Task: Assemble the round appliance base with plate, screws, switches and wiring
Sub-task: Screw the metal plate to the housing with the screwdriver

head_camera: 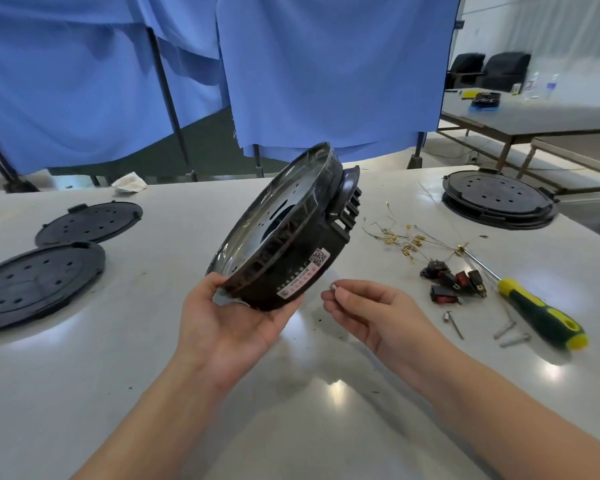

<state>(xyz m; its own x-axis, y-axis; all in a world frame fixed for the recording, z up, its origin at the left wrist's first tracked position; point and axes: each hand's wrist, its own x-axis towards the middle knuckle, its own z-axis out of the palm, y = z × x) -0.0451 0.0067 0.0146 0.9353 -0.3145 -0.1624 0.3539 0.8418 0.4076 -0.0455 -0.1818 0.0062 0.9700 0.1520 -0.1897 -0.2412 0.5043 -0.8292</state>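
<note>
While the left hand (232,318) cradles the tilted round base (284,230), right hand (364,308) fingertips pinch a small screw (335,286) just beside it; screw-fitting seemingly comes next, needing hole alignment.

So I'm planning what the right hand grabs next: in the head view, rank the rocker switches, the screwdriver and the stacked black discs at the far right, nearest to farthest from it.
1. Rocker switches, just right of the right hand.
2. Screwdriver, further right, beyond the switches.
3. Stacked black discs, at the table's far right corner.
</note>
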